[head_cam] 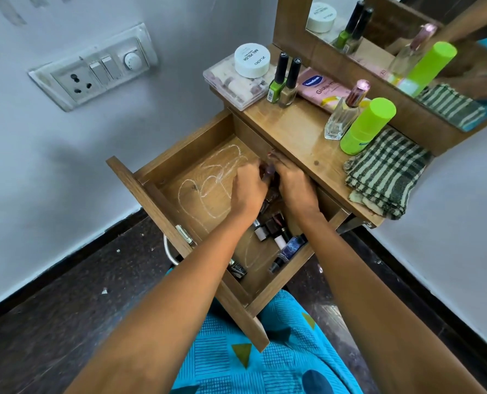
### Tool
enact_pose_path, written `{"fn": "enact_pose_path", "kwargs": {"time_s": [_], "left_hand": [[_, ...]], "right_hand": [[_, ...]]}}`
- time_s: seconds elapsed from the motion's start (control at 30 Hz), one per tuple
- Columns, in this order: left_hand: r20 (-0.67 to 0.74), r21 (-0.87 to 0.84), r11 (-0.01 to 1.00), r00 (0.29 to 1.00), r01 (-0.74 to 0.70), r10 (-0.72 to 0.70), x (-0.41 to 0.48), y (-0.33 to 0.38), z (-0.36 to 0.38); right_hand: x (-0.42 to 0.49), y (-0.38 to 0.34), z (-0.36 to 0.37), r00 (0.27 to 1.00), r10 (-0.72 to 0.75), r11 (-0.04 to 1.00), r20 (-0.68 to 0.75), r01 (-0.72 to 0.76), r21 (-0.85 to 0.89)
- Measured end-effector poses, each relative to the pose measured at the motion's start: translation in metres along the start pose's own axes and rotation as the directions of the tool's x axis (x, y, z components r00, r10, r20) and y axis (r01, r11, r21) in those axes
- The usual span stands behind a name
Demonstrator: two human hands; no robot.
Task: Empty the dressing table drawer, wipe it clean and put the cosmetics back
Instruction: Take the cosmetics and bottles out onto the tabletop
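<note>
The wooden drawer (157, 166) is pulled out, and white scribble marks cover its bottom. Both of my hands reach into its far right part. My left hand (249, 184) and my right hand (293, 184) meet with curled fingers around small cosmetic bottles (268, 173), which are blurred and mostly hidden between them. Several nail polish bottles (279, 240) lie under my forearms in the drawer's near right part. A small dark item (238, 269) lies by the drawer's front wall.
The dressing table top (293, 132) carries a clear box (236, 86) with a white jar (252, 60) on it. Two nail polish bottles (283, 81), a pink pack (319, 89), a perfume bottle (344, 112), a green can (367, 126) and a folded striped cloth (384, 174) stand there too. A mirror (407, 38) rises behind.
</note>
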State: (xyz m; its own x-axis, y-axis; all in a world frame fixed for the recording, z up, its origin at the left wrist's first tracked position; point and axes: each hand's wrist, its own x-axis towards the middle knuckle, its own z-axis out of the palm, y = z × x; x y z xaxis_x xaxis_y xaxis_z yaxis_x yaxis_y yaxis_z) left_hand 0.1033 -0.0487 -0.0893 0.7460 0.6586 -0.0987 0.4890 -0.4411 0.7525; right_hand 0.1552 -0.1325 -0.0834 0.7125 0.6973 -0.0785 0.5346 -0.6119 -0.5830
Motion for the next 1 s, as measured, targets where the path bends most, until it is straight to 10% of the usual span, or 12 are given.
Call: {"fn": "enact_pose_path", "kwargs": {"time_s": [0.37,1.0], "left_hand": [[-0.072,-0.169,0.986,0.997,-0.01,-0.002,-0.007,0.001,-0.019],[-0.224,-0.269,0.936,0.96,-0.228,0.169,0.022,0.071,-0.071]], "right_hand": [[-0.007,-0.01,0.006,0.97,-0.133,0.966,-0.204,0.08,-0.247],[0.018,-0.056,-0.081,0.816,-0.115,0.98,-0.567,0.186,0.068]]}}
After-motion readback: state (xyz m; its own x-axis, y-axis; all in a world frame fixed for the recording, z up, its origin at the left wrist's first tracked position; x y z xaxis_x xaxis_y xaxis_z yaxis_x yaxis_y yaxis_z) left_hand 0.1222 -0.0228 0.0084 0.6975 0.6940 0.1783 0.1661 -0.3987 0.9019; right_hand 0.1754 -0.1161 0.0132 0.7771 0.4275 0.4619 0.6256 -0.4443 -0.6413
